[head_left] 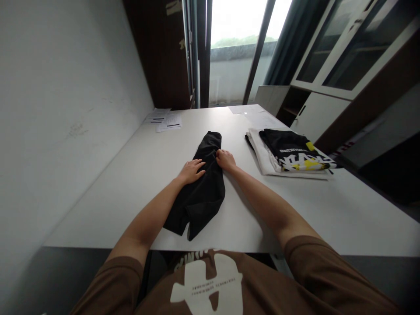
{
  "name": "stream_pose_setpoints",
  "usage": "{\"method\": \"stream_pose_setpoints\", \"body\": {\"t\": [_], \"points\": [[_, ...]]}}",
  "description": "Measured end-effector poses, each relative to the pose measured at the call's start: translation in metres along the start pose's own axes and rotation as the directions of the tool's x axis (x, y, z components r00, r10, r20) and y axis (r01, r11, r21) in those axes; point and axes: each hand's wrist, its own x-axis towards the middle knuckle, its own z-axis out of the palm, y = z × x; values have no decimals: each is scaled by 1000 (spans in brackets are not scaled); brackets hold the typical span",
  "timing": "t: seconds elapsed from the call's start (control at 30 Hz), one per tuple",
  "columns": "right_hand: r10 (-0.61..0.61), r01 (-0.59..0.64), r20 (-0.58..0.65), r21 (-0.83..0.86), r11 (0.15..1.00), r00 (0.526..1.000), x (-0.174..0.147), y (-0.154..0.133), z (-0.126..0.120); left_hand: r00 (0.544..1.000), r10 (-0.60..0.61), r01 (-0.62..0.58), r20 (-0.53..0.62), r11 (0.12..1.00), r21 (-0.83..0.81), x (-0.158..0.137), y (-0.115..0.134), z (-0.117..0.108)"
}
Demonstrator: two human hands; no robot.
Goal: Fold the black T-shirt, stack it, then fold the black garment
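One black garment (202,183), folded lengthwise into a narrow strip, lay near the middle of the white bench (328,205), its near end reaching almost to the front edge and its far end pointing toward the window. The left hand (192,170) rested palm-down on the left side of the strip, fingers spread flat and extended across the fabric, gripping nothing. The right hand (225,159) sat at the strip's right edge, fingers curled together and pinched on a fold of the cloth. Both forearms stretched forward from brown short sleeves, converging on the garment from either side, wrists nearly straight.

To the right, well apart from the hands, lay a stack of folded shirts (290,153): a black shirt with white and yellow print on top of a white one. At the far left corner of the bench lay a few printed papers (164,119), and more sheets (249,110) lay at the far edge beside the window. A glass-fronted cabinet (344,57) stood beyond the right side of the bench.
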Motion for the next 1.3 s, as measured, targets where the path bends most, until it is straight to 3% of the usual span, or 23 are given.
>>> {"method": "stream_pose_setpoints", "body": {"t": [1.3], "points": [[-5,4,-10,-14,1000,1000,1,1,2,1000,0,0,-14,1000,3,0,0,0]]}}
